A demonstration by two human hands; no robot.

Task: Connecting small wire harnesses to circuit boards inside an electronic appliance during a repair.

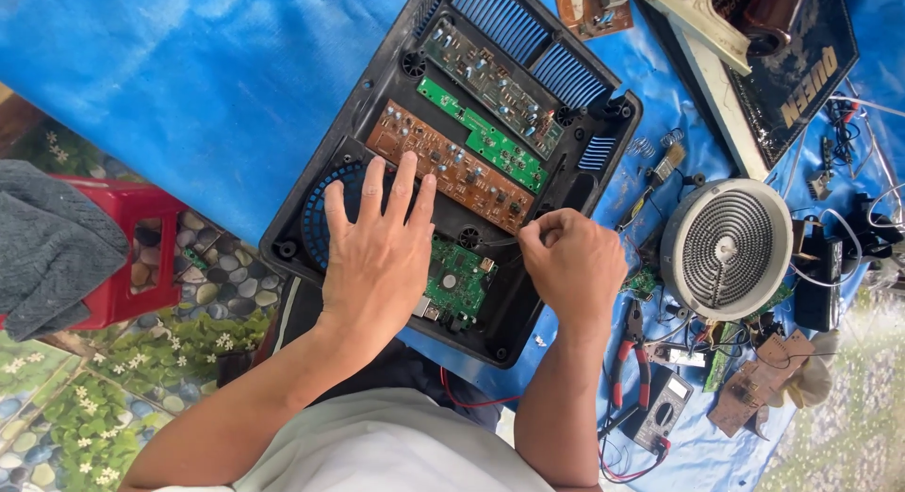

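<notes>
A black plastic appliance base point(311, 172) lies open on a blue tarp, with a brown circuit board point(443, 162), green circuit boards point(485, 139) and a small green board point(457, 280) inside. My left hand point(377, 252) rests flat, fingers spread, on the base over the round fan grille. My right hand point(570, 266) is closed at the base's right edge, its fingertips pinching a thin dark wire point(500, 239) by the brown board.
A round coil heating element point(726, 247) lies to the right. Red-handled pliers point(627, 360), a multimeter point(660, 412), loose boards and wires crowd the lower right. A glass top panel point(792, 77) sits at upper right. A red stool point(132, 256) with grey cloth stands left.
</notes>
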